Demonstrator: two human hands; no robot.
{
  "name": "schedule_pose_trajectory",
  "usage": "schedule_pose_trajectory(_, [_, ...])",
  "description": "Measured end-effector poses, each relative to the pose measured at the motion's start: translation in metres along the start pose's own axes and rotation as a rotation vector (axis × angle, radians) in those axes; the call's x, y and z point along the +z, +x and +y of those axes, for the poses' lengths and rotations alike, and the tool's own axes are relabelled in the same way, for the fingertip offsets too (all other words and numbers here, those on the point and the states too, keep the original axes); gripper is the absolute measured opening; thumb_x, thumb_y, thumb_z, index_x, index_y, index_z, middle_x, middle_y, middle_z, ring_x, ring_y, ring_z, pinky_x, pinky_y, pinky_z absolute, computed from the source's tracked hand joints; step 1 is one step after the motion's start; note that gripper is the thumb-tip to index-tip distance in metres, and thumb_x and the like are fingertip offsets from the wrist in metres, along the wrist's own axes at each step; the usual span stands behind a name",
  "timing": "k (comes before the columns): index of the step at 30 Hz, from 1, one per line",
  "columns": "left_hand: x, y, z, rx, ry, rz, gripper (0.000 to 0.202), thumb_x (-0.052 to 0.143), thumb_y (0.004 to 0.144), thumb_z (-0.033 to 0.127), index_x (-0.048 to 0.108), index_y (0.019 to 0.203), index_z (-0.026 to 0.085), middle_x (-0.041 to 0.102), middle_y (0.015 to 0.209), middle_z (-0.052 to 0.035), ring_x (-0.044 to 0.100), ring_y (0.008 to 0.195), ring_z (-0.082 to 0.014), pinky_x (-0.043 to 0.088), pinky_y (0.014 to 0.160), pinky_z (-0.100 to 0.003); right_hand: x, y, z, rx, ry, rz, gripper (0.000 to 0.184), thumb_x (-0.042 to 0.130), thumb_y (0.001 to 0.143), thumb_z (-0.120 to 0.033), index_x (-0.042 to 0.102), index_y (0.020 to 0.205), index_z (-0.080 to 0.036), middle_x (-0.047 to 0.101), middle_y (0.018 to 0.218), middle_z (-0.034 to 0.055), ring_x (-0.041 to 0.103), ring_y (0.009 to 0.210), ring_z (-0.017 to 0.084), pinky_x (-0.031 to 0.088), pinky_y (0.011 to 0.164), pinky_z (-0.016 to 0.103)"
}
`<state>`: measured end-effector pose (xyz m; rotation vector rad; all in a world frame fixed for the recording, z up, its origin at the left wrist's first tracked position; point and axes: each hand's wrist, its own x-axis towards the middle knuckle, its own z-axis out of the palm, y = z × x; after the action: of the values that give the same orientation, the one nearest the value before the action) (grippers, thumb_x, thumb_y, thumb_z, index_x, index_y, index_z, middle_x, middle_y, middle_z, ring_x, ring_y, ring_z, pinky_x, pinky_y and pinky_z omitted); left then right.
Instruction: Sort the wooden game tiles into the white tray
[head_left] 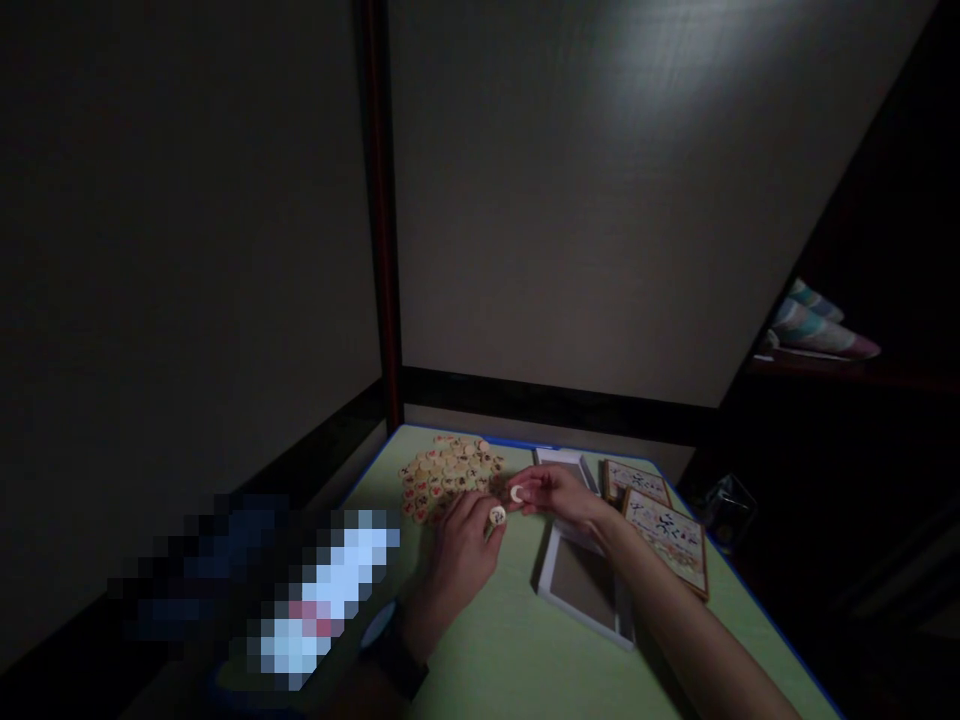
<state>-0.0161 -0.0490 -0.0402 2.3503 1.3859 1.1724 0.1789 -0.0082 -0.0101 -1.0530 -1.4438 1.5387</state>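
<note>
Your left hand (pixel 461 555) pinches one disc (pixel 497 515); your right hand (pixel 551 495) pinches another (pixel 517 493), beside the pile (pixel 450 475). Judged step: sorting pieces. Next, keep both grips steady.

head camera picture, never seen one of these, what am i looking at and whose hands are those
This is one picture from a camera worn on a person's head, looking forward and down, so the two bare arms reaching in from the bottom are the wearer's own. No machine is involved. The room is dim.

The left hand, with a dark band on its wrist, holds a small round game piece at its fingertips. The right hand pinches a second round disc.

They work over a green table. A pile of similar round pieces lies just beyond the hands. An open white box sits under the right forearm, and two patterned framed boards lie to its right.
</note>
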Motion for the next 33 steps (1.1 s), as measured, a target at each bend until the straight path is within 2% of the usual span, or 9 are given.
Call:
schedule_pose_trajectory(5, [-0.006,-0.004,0.001,-0.043,0.133,-0.202,0.015,0.064,0.082,0.019,0.068,0.096,0.023,0.069,0.100,-0.0034,0.063,0.096,-0.0212,0.047,0.086,-0.032,-0.011,0.001,0.007,0.009,-0.073,-0.028,0.043,0.084,0.060,-0.039,0.070,0.092,-0.013,0.071,0.079,0.0058,0.070,0.075,0.020,0.055,0.069,0.033])
schedule_pose_trajectory(8, [-0.007,-0.005,0.000,-0.047,0.179,-0.266,0.015,0.069,0.081,0.028,0.068,0.094,0.022,0.070,0.099,-0.0034,0.063,0.096,-0.0221,0.046,0.084,-0.032,-0.013,0.005,0.012,-0.006,-0.308,-0.075,0.036,0.079,0.063,-0.036,0.070,0.089,-0.013,0.069,0.077,0.0037,0.069,0.071,0.017,0.055,0.069,0.032])
schedule_pose_trajectory(11, [-0.007,-0.007,-0.003,-0.056,0.236,-0.313,0.015,0.071,0.080,0.034,0.068,0.088,0.021,0.070,0.096,-0.0038,0.063,0.095,-0.0223,0.045,0.082,-0.032,-0.010,0.010,0.018,-0.018,-0.545,-0.090,0.022,0.074,0.062,-0.024,0.069,0.082,-0.014,0.066,0.069,0.0000,0.064,0.063,0.015,0.053,0.064,0.029])
schedule_pose_trajectory(13, [-0.006,-0.007,-0.004,-0.061,0.258,-0.326,0.016,0.071,0.081,0.035,0.067,0.087,0.021,0.069,0.097,-0.0038,0.062,0.097,-0.0217,0.044,0.082,-0.031,-0.008,0.011,0.021,-0.025,-0.629,-0.078,0.015,0.069,0.061,-0.014,0.069,0.076,-0.014,0.064,0.064,-0.0017,0.060,0.060,0.013,0.049,0.060,0.026])
schedule_pose_trajectory(17, [-0.004,-0.008,-0.007,-0.052,0.273,-0.334,0.015,0.068,0.083,0.036,0.067,0.089,0.022,0.067,0.101,-0.0035,0.061,0.100,-0.0207,0.043,0.085,-0.030,-0.003,0.009,0.020,-0.067,-0.821,-0.028,0.018,0.065,0.059,-0.005,0.070,0.072,-0.015,0.063,0.066,-0.0026,0.056,0.063,0.012,0.042,0.061,0.022])
schedule_pose_trajectory(22, [-0.003,-0.008,-0.008,-0.084,0.281,-0.345,0.015,0.063,0.088,0.032,0.067,0.098,0.022,0.067,0.106,-0.0049,0.062,0.100,-0.0208,0.044,0.084,-0.030,0.005,0.006,0.016,-0.087,-1.022,0.049,0.016,0.073,0.060,-0.011,0.070,0.074,-0.017,0.061,0.065,-0.0029,0.053,0.065,0.013,0.037,0.062,0.022])
schedule_pose_trajectory(26, [-0.005,-0.007,-0.005,-0.107,0.282,-0.337,0.014,0.059,0.089,0.025,0.065,0.102,0.022,0.069,0.108,-0.0055,0.062,0.101,-0.0203,0.044,0.084,-0.029,0.012,0.008,0.019,-0.085,-1.097,0.116,0.013,0.069,0.068,-0.013,0.068,0.080,-0.018,0.064,0.069,-0.0016,0.055,0.065,0.013,0.036,0.062,0.022])
schedule_pose_trajectory(31, [-0.008,-0.005,-0.002,-0.129,0.307,-0.337,0.013,0.055,0.090,0.018,0.063,0.100,0.021,0.070,0.104,-0.0050,0.063,0.099,-0.0197,0.046,0.082,-0.029,0.015,0.006,0.020,-0.086,-1.140,0.161,0.026,0.067,0.070,-0.011,0.064,0.095,-0.017,0.069,0.077,0.0003,0.060,0.069,0.013,0.039,0.062,0.020])
schedule_pose_trajectory(33, [-0.008,-0.005,0.000,-0.139,0.313,-0.351,0.012,0.056,0.089,0.017,0.064,0.098,0.021,0.070,0.101,-0.0048,0.064,0.096,-0.0199,0.046,0.081,-0.030,0.013,0.008,0.014,-0.084,-1.171,0.155,0.025,0.065,0.073,-0.013,0.063,0.098,-0.016,0.071,0.078,0.0011,0.062,0.070,0.013,0.040,0.061,0.019])
